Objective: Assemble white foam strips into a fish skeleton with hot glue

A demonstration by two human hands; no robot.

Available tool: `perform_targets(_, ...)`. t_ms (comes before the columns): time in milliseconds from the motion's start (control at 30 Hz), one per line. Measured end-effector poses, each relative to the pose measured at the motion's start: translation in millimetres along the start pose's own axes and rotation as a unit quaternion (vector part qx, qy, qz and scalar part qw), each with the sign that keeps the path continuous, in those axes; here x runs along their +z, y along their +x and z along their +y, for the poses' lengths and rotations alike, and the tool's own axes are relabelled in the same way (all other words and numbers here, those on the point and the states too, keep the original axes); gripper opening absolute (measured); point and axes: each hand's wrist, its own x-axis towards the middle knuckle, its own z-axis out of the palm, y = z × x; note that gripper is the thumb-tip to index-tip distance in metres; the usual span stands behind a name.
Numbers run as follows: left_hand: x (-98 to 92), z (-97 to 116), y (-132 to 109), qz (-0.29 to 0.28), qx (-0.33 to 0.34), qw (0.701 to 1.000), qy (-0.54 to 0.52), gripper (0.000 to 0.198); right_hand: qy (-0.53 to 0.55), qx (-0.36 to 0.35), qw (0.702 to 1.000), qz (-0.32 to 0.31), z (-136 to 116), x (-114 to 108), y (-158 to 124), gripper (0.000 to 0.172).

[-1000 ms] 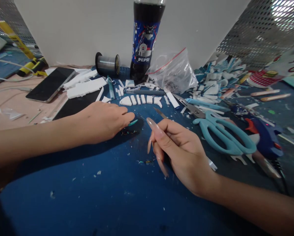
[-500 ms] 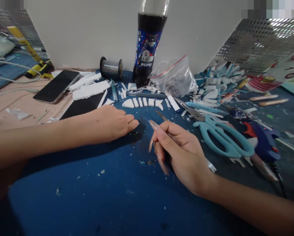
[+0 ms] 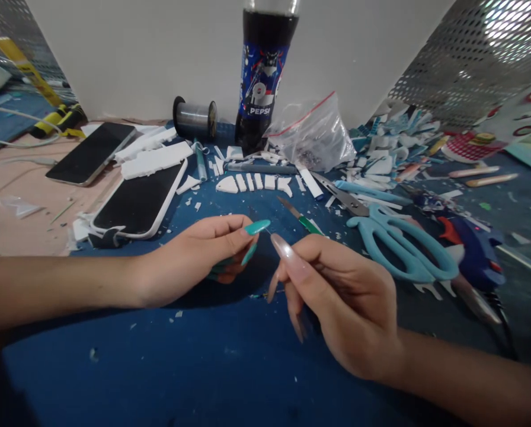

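My left hand, with long green nails, is closed in a pinch just left of centre. Facing it, my right hand has long pinkish nails, its thumb and forefinger pinched together. A very thin clear thread shows as a short glint between the two pinches, and both hands seem to grip it. Beyond the fingertips lies a row of white foam pieces laid out like a fish skeleton. A craft knife with a green handle rests just behind my right hand.
A Pepsi bottle, a spool of clear line and a zip bag stand at the back. Two phones lie left. Blue scissors, a glue gun and foam scraps crowd the right.
My left hand has turned over, its green nails now showing, and its pinch meets the thread beside my right fingertips. My right hand has shifted slightly nearer. The view has tilted down a little.
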Motion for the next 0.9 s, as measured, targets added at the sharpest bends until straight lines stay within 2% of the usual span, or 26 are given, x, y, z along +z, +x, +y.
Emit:
perform_targets(200, -1.5, -1.0, 1.6, 0.000, -0.006, 0.999, -0.037, 0.031, 0.002, 0.009, 1.000, -0.025, 2.2, -0.7, 2.0, 0.029)
perform_targets(400, -2.0, -2.2, 1.0, -0.003, -0.006, 0.999, -0.043, 0.028, 0.047, 0.050, 0.995, -0.072, 1.2, -0.4, 3.8, 0.029)
perform_targets(900, -5.3, -5.6, 0.8, -0.030, 0.010, 0.998, -0.060, 0.030, 0.045, 0.067, 0.993, -0.089, 0.0, 0.1, 4.3, 0.029)
